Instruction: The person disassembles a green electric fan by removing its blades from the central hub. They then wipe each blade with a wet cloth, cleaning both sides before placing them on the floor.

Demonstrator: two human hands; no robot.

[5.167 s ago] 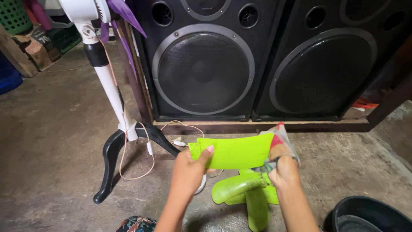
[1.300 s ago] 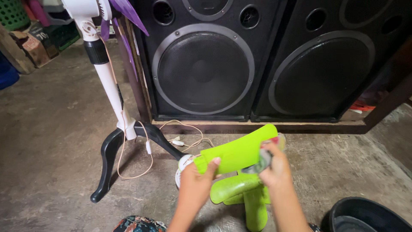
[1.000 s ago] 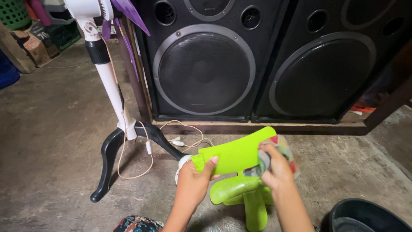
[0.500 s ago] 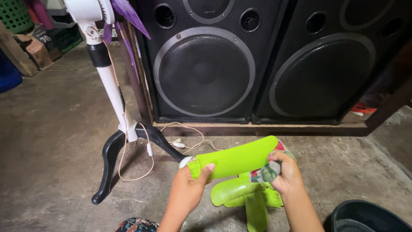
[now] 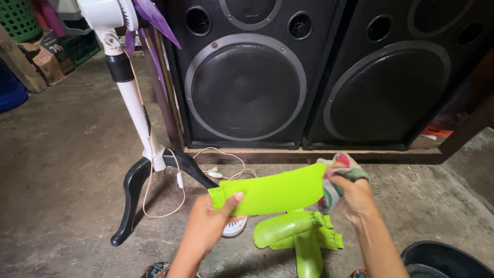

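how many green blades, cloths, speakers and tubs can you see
green blades: 4 (one held, three on the floor)
cloth: 1
speakers: 2
black tub: 1
total: 8

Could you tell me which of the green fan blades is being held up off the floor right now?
The flat green blade pinched by the left hand, its other end at the cloth in the right hand; the other blades lie on the concrete below.

Fan stand left of speakers; blades before them
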